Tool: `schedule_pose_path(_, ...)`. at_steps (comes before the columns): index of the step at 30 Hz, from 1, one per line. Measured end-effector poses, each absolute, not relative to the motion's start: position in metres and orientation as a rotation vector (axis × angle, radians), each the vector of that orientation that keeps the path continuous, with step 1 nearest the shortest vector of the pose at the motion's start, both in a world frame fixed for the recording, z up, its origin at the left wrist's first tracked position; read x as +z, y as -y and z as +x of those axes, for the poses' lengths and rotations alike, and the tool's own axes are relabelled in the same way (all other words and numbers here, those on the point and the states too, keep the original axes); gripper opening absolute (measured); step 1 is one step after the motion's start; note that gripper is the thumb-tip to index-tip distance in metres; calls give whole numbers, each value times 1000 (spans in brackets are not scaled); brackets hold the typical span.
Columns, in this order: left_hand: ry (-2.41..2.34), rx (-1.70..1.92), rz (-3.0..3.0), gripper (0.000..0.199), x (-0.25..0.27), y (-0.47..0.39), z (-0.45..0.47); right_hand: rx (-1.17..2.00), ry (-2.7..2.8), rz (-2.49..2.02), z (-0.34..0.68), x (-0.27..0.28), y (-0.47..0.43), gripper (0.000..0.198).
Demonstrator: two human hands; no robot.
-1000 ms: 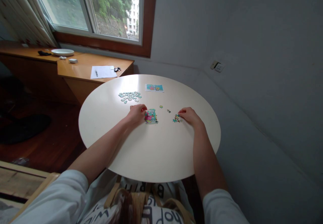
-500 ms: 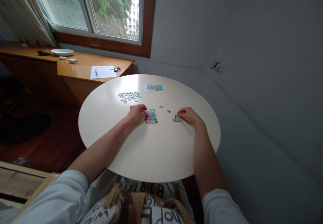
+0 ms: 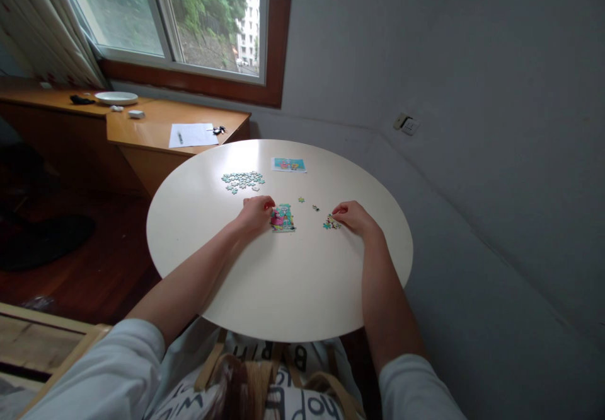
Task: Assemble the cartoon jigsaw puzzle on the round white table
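Note:
A partly joined jigsaw puzzle [image 3: 284, 219], pink and turquoise, lies near the middle of the round white table [image 3: 283, 287]. Against its left edge is my left hand [image 3: 258, 214], fingers curled; whatever they may hold is hidden. My right hand [image 3: 355, 216] pinches thumb and fingers together just over a small heap of coloured jigsaw pieces [image 3: 331, 223]. Anything inside that pinch is too small to make out. Between the hands lie a loose green piece [image 3: 301, 200] and a darker loose piece [image 3: 316, 208].
Farther back, several pale turquoise pieces [image 3: 243, 181] are spread out at the left. A printed picture card [image 3: 288, 165] lies near the far rim. Beyond stands a wooden desk [image 3: 155, 110] with paper [image 3: 193, 135], keys [image 3: 219, 130] and a white plate [image 3: 116, 98].
My right hand has shifted very slightly over the small heap. My left hand stays at the puzzle's edge, and the pieces lie as before.

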State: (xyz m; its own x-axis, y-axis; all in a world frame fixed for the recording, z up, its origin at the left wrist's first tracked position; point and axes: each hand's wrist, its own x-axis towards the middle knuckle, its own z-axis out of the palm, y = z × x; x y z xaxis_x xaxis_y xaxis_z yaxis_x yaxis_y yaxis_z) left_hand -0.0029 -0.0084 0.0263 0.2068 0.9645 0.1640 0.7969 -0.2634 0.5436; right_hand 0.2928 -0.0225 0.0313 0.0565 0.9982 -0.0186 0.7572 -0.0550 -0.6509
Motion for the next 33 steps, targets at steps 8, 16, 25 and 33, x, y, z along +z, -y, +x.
schedule_pose_path(8,-1654,656,2161,28,29,10,-2,339,1529,-1963,303,28,15,20)
schedule_pose_path(16,-1658,640,2182,27,26,8,-3,279,1414,-2061,312,18,8,26)
schedule_pose_path(25,-1667,632,2189,28,26,8,-2,359,1457,-2061,311,16,8,26)
schedule_pose_path(33,-1667,621,2191,28,26,8,-3,638,1550,-1861,310,18,11,18)
